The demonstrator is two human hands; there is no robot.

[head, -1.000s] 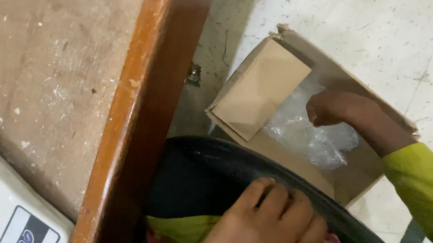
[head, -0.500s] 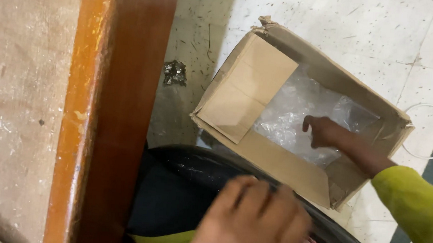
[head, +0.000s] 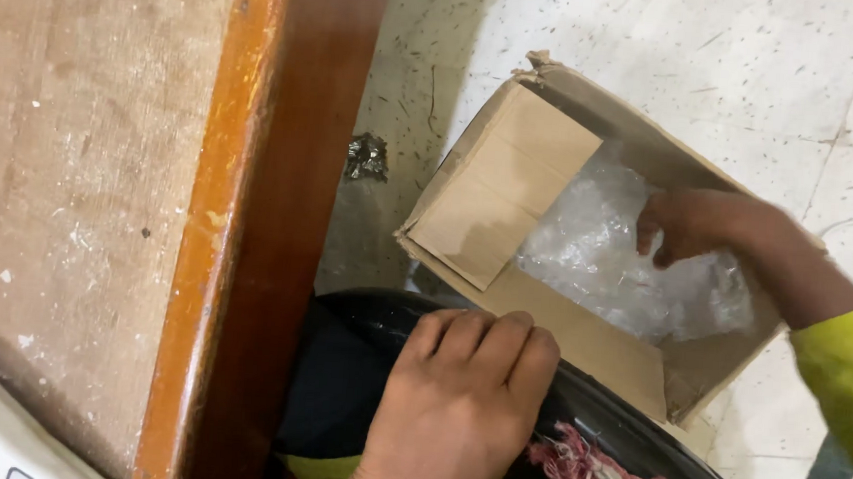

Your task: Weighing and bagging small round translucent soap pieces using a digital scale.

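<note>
the clear crinkled plastic (head: 632, 267) lies inside the open cardboard box (head: 508, 200) on the pale floor (head: 752, 82), filling most of the box's well, with one inner flap folded down over the left part. the right hand (head: 689, 224) reaches in from the right, its sleeve (head: 847, 379) yellow-green, and its fingers curl down onto the upper right of the plastic. they look bent around a bit of the film, but the hand is blurred, so i cannot tell whether it pinches the plastic or only presses on it. the plastic sits directly under and to the left of that hand, touching it, and most of the bundle stays low in the box.

the left hand (head: 460, 409) lies knuckles up, fingers folded loosely over the rim of a black rounded container (head: 360, 364) just beside the box; it looks like a steadying rest, clenched on nothing that shows. red frayed threads (head: 595, 477) show just to its right. the box stands on the floor close to the wooden table edge (head: 240, 218), within reach of the seated person. a small crumpled dark scrap (head: 365, 157) lies on the floor between table and box.
</note>
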